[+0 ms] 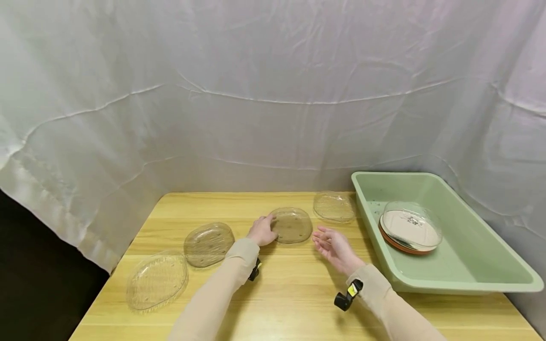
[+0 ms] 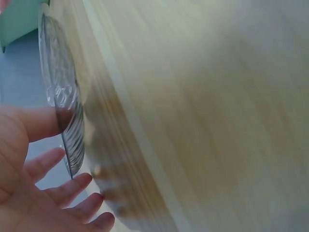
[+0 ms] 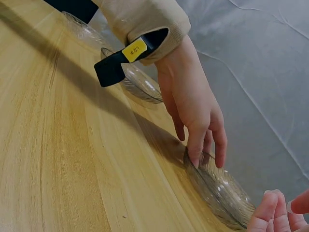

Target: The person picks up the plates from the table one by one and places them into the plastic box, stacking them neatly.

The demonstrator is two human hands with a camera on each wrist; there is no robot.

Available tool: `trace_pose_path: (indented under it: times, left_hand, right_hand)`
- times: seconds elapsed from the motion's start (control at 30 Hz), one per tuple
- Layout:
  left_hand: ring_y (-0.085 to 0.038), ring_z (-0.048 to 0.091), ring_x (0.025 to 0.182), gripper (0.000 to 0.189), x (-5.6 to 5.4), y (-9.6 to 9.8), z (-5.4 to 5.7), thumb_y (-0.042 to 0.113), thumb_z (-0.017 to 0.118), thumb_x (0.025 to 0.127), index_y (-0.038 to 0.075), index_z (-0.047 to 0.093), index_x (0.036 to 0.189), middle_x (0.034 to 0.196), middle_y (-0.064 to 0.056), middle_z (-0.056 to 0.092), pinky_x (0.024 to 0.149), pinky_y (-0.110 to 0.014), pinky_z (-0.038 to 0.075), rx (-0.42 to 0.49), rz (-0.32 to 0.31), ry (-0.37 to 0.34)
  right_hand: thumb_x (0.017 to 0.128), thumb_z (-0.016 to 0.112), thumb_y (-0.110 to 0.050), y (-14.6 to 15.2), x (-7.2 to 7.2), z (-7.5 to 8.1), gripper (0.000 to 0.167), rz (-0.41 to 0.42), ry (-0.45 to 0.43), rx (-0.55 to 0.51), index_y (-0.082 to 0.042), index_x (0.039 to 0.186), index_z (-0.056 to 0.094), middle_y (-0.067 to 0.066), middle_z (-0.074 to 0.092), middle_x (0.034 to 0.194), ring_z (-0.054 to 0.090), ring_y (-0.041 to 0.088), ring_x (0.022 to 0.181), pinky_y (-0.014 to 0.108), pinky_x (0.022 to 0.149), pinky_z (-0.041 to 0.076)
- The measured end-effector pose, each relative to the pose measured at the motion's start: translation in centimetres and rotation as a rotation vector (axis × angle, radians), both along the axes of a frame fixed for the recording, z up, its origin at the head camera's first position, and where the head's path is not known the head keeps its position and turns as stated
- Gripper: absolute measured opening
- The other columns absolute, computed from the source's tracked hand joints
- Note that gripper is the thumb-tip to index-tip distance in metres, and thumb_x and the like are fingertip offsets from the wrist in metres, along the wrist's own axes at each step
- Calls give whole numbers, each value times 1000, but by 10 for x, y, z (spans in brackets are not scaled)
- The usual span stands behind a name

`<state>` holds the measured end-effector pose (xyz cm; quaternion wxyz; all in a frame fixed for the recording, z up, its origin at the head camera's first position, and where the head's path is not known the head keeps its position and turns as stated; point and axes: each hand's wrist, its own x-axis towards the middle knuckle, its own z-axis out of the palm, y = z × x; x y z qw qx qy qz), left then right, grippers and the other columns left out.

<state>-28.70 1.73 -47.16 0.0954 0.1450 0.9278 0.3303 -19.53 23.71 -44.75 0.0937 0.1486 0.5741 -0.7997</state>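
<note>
A brown-tinted glass plate (image 1: pixel 294 227) lies on the table between the two hands. My left hand (image 1: pixel 261 231) is at its left edge, fingers extended; the thumb (image 2: pixel 46 122) reaches over the rim, its tip showing through the glass. The other fingers (image 2: pixel 79 186) are spread and loose, without closing on the plate. On the opposite side, my right hand (image 1: pixel 337 248) hovers just off the plate's right edge, palm turned inward, fingers slightly bent and holding nothing. Left of the left forearm lie a second tinted glass plate (image 1: pixel 209 244) and a clear glass plate (image 1: pixel 158 279).
Another clear glass plate (image 1: pixel 334 207) lies at the back, close to a green tub (image 1: pixel 465 285) on the right. Inside the tub is a stack: a clear plate on a white patterned plate (image 1: pixel 409 222), above an orange-brown one (image 1: pixel 415 250). A grey curtain (image 1: pixel 273 132) hangs behind.
</note>
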Motion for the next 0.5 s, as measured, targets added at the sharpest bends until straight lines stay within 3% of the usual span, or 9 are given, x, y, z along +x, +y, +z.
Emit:
trace_pose_path:
  times: [0.3,0.5]
  left_hand:
    - [-45,44,138,68,6,-9,7,2,68,87,11,47,150,149,-21,49,111,-59,44,-38,-48,-1]
    - [-41,45,133,68,9,-13,7,0,66,88,13,45,152,148,-19,50,109,-57,44,-33,-69,-28]
  right_hand:
    - [97,39,2,-3,-6,-2,59,3,24,77,8,154,25,21,49,135,61,11,98,17,87,54]
    - [98,41,2,-4,-11,-6,57,-16,14,97,9,152,28,20,54,131,63,10,94,17,85,54]
